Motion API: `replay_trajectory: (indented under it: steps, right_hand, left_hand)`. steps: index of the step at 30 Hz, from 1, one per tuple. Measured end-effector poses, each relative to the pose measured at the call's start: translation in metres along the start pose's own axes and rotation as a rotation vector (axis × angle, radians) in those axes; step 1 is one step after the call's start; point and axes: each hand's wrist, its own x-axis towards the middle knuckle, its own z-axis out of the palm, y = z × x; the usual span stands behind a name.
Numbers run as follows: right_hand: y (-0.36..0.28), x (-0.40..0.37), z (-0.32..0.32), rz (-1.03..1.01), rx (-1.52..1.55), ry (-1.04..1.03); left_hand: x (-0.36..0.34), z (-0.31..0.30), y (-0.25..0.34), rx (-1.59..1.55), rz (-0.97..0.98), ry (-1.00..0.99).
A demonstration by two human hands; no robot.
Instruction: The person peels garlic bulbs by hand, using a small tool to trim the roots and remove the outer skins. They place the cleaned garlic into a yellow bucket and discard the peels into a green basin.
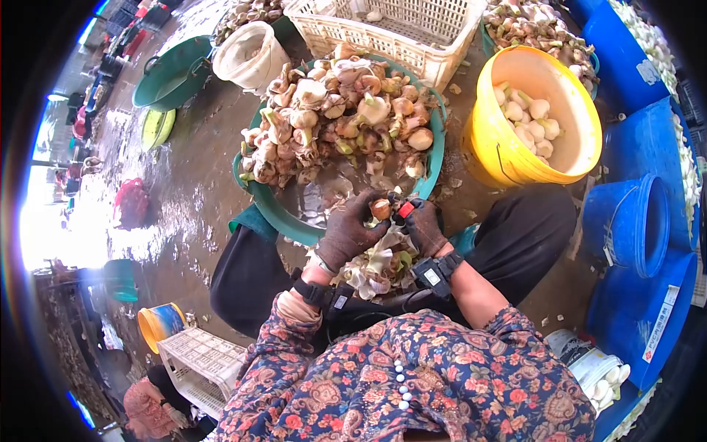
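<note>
Over the near rim of a green tub, my left hand in a dark glove is closed around a garlic bulb. Close beside it on the right, my right hand, also gloved, grips a small tool with a red part against the bulb. Unpeeled garlic bulbs are heaped in the tub. Below my hands lie loose peeled skins. A yellow bucket at the right holds pale peeled bulbs.
A white crate stands behind the tub. White and green containers stand back left. Blue buckets line the right. Another crate is at lower left, near a person in pink.
</note>
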Motion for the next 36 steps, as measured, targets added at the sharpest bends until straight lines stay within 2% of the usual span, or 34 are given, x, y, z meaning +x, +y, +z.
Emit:
replay_trajectory:
  steps: [4,5,7,9,10,12,13,15,17,18,19,20,21,23,24,25,27,29,30,32,33,34,35,36]
  right_hand:
    - [-0.005,-0.003,0.002,-0.01,-0.157,-0.102]
    - [-0.01,-0.009,0.003,0.044,-0.109,-0.133]
    - [-0.009,-0.014,0.004,0.097,-0.064,-0.169]
    - [-0.008,-0.014,0.006,0.139,0.194,-0.245]
    - [-0.009,-0.015,0.002,0.256,0.224,-0.294]
    - [-0.027,-0.029,0.012,0.286,0.251,-0.32]
    - [-0.03,-0.034,0.017,0.32,0.278,-0.344]
    - [-0.021,-0.03,0.017,0.355,0.384,-0.381]
    - [-0.007,-0.018,0.006,0.364,0.506,-0.503]
    - [-0.007,-0.022,-0.003,0.083,0.125,-0.563]
    - [-0.001,-0.021,-0.004,0.086,0.124,-0.56]
    - [0.003,-0.019,-0.002,0.169,0.249,-0.488]
    - [0.008,-0.017,-0.001,0.252,0.372,-0.416]
    - [0.009,-0.016,-0.002,0.304,0.361,-0.466]
    - [0.006,-0.017,-0.003,0.351,0.349,-0.512]
    - [0.003,-0.018,-0.003,0.398,0.338,-0.556]
    - [-0.012,-0.024,0.001,0.401,0.396,-0.575]
    - [-0.023,-0.031,0.01,0.313,0.36,-0.543]
    - [-0.013,-0.025,0.007,0.315,0.358,-0.543]
    - [0.003,-0.016,0.004,0.429,0.483,-0.577]
    - [-0.002,-0.016,0.002,0.43,0.483,-0.577]
    - [-0.009,-0.016,-0.001,0.214,0.149,-0.619]
    - [-0.017,-0.018,0.0,-0.001,-0.184,-0.644]
    - [-0.01,-0.013,-0.001,-0.017,-0.187,-0.65]
  left_hand:
    - [-0.011,0.003,-0.014,-0.198,-0.036,0.019]
    - [-0.013,0.001,-0.015,-0.197,-0.037,0.025]
    - [-0.017,0.0,-0.021,-0.462,-0.127,-0.011]
    - [-0.018,0.002,-0.026,-0.548,-0.177,0.01]
    - [-0.02,0.006,-0.027,-0.699,-0.175,0.08]
    - [-0.024,0.015,-0.014,-0.99,-0.16,0.174]
    - [-0.026,0.022,-0.014,-0.992,-0.158,0.172]
    - [-0.029,0.034,-0.019,-0.492,-0.146,0.232]
    - [-0.029,0.026,-0.023,-0.456,-0.186,0.164]
    - [-0.026,0.018,-0.023,-0.259,-0.051,0.279]
    - [-0.024,0.013,-0.02,-0.061,0.083,0.39]
    - [-0.023,0.005,-0.008,0.051,0.153,0.464]
    - [-0.022,-0.002,-0.008,0.051,0.149,0.467]
    - [-0.023,-0.014,-0.014,0.298,0.324,0.148]
    - [-0.023,-0.013,-0.015,0.204,0.275,0.059]
    - [-0.025,-0.011,-0.017,0.203,0.274,0.057]
    - [-0.028,-0.004,-0.018,-0.024,0.19,0.153]
    - [-0.029,0.0,-0.021,-0.054,0.211,0.147]
    - [-0.031,0.003,-0.024,-0.096,0.161,0.151]
    - [-0.034,0.004,-0.025,-0.138,0.109,0.156]
    - [-0.034,0.002,-0.022,-0.169,0.01,0.138]
    - [-0.033,0.0,-0.021,-0.2,-0.089,0.119]
    - [-0.034,0.002,-0.023,-0.201,-0.092,0.118]
    - [-0.034,0.004,-0.026,-0.164,-0.128,0.141]
